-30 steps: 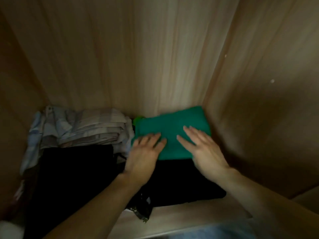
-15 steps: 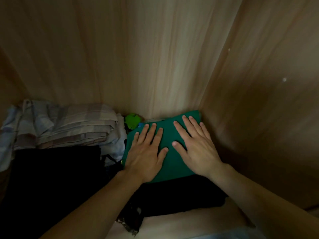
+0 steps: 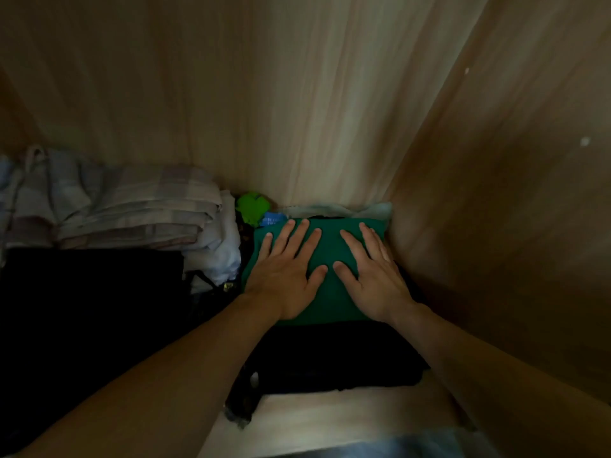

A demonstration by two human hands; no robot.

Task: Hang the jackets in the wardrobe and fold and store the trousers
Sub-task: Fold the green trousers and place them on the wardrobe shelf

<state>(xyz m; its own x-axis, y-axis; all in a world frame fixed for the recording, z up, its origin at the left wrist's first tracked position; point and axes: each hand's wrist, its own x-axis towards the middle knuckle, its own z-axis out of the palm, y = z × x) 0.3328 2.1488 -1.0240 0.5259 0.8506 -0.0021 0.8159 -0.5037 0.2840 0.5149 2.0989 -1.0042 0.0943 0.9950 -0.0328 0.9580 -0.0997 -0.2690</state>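
Head view, dim: left of the folded green trousers (image 3: 325,292), black cloth (image 3: 89,292) melts into shadow under soft plaid folds (image 3: 132,209). Left hand (image 3: 284,276) and right hand (image 3: 373,276) press flat, fingers spread, upon the trousers, beside the wardrobe's smooth wooden wall (image 3: 496,226).

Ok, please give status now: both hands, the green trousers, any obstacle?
Left hand and right hand open, flat on folded green trousers. Trousers on black pile, right back corner of shelf. Nothing in the way.
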